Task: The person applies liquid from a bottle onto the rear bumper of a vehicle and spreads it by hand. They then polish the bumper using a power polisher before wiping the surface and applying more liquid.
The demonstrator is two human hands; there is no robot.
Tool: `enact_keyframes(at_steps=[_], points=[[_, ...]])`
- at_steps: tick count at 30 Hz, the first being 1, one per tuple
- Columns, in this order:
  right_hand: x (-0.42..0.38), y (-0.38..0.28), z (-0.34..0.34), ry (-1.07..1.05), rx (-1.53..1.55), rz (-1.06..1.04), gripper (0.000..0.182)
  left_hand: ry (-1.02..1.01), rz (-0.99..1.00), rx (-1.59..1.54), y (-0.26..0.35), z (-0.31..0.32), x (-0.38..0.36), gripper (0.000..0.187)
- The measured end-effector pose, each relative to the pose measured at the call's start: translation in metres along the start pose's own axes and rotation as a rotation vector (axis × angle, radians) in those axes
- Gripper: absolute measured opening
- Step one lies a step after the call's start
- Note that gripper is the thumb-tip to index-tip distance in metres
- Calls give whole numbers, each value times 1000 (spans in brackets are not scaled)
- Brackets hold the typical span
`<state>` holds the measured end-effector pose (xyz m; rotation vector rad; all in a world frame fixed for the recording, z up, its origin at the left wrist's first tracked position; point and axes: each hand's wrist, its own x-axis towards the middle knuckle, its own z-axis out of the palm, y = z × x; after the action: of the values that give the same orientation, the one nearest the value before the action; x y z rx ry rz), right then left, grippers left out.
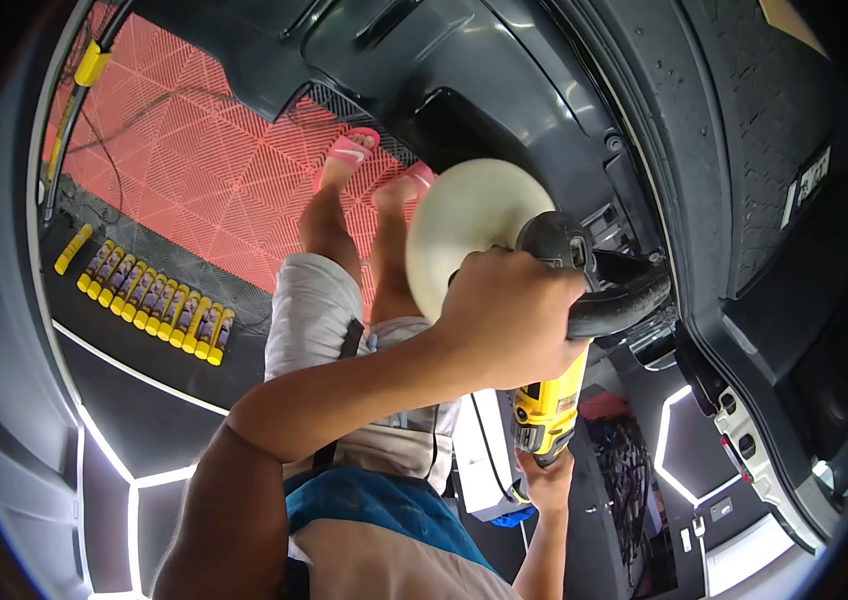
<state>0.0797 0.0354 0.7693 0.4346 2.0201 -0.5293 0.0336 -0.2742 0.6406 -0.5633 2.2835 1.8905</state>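
Observation:
A yellow-and-black polisher (550,400) runs between my two hands. My left hand (516,318) is closed at its front end, by the curved black handle (622,305), with knuckles toward the camera. My right hand (548,482) wraps around the rear end of the yellow body, partly hidden beneath it. The round cream-white polishing pad (469,225) is at the tool's head and overlaps the glossy dark car panel (414,65) in this view. A thin dark cord (485,440) hangs near the rear of the polisher.
Red floor tiles (194,150) lie under my pink slides (352,150). A row of yellow-capped tubes (159,300) lines a dark surface on the left. Car trim and a rubber seal (659,180) run down the right. Hexagonal lights (134,480) glow on the walls.

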Motion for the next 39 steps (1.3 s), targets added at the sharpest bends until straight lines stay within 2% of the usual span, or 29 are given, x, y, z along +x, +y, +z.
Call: enact_keyframes(at_steps=[2,4,5,6,8,13,16,18,19,20,22,23,25,29,33,35,37,39], points=[[17,-1,13,1,-43,-102,5,38,23,20,-3,-14,-3,31],[32,-9,28,-109,-48,-76,16,96,47,63,-1,-35,-11,33],[41,-19,42,-93,-28,-243,17,232,142,87,-2,-44,-16,31],[48,-4,50,-111,-44,-213,21,214,148,102,-2,-55,-18,29],[61,1,72,-130,67,-326,26,193,185,149,4,-71,-25,26],[55,22,84,-112,130,-239,37,121,225,141,-7,-54,-39,25],[34,52,82,29,114,-167,33,63,256,85,-19,-33,-43,25],[22,54,80,97,69,-126,28,-62,245,21,-25,-25,-45,25],[17,49,82,152,52,-128,25,-24,267,-47,-30,-22,-46,26],[12,58,91,176,16,-123,26,-39,270,-80,-34,-24,-46,28],[5,49,104,160,12,-95,28,-205,307,74,-36,-45,-44,39],[5,47,109,112,28,-47,32,-181,311,57,-39,-49,-43,37],[9,43,123,165,34,-70,31,-177,285,87,-35,-48,-39,29],[1,50,130,211,107,-41,28,-151,398,42,-39,-30,-38,26],[-14,62,149,306,112,42,31,-350,312,-6,-36,-18,-27,22],[-12,60,158,341,123,45,31,-342,334,47,-31,-19,-24,21],[-9,62,166,226,157,1,46,-313,342,155,-22,-24,-25,18],[-7,65,175,218,181,-15,47,-317,364,192,-20,-28,-27,16]])
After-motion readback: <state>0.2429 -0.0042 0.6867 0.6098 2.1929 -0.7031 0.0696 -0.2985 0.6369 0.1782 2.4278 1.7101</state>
